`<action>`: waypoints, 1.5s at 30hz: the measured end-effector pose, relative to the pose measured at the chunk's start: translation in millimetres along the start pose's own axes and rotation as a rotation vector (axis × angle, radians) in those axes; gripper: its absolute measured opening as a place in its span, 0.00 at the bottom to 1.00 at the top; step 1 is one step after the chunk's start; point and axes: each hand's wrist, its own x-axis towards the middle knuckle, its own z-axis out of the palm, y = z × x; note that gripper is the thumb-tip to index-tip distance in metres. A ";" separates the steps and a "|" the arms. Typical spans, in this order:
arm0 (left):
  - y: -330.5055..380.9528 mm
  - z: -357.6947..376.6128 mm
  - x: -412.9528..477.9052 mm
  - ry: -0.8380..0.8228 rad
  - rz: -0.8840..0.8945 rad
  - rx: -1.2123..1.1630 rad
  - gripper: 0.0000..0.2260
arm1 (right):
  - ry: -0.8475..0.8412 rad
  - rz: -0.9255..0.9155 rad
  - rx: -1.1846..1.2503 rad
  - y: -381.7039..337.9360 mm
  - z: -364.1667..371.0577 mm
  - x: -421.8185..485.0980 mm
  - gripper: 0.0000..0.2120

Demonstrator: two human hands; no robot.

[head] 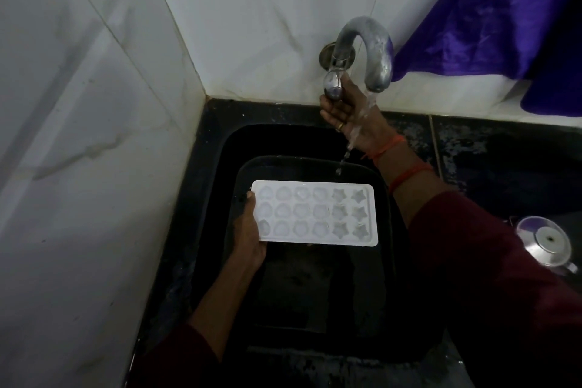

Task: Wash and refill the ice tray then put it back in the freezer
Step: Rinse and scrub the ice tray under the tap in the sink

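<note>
Holding the white plastic ice tray [315, 213] with its star and rounded cups over the black sink [217, 167], our left hand [248, 233] grips its short edge. Our right hand [346, 113] grasps the rounded metal tap handle [333, 85], and water [356, 129] runs from the curved spout [374, 47].

Ice tray [315, 213] over sink [214, 167]; tap [365, 50] behind; vessel [548, 246] on counter [504, 151] right.

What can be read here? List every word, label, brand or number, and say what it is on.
None: no text shows anywhere.
The white ice tray, the tap and its knob, the purple cloth and the steel vessel carry no legible marks.
</note>
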 end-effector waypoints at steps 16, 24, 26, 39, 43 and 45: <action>-5.5 -3.4 -7.7 0.042 0.000 -0.027 0.27 | 0.156 -0.464 -1.554 85.3 -110.1 -124.5 0.10; -14.7 -2.2 -37.2 0.118 0.029 -0.044 0.23 | 0.005 -0.352 -1.561 92.0 -119.0 -146.3 0.19; -18.2 -2.4 -45.5 0.142 0.029 -0.052 0.23 | -0.004 -0.327 -1.599 93.7 -118.4 -149.9 0.19; -42.5 -13.8 -91.8 0.227 0.016 -0.139 0.22 | 0.017 -0.407 -1.559 96.3 -115.0 -186.8 0.12; -44.6 -15.1 -101.6 0.247 0.029 -0.129 0.20 | -0.024 -0.428 -1.599 102.2 -119.6 -192.7 0.14; -45.6 -15.2 -104.5 0.261 0.028 -0.124 0.20 | -0.034 -0.450 -1.609 104.5 -120.3 -196.3 0.14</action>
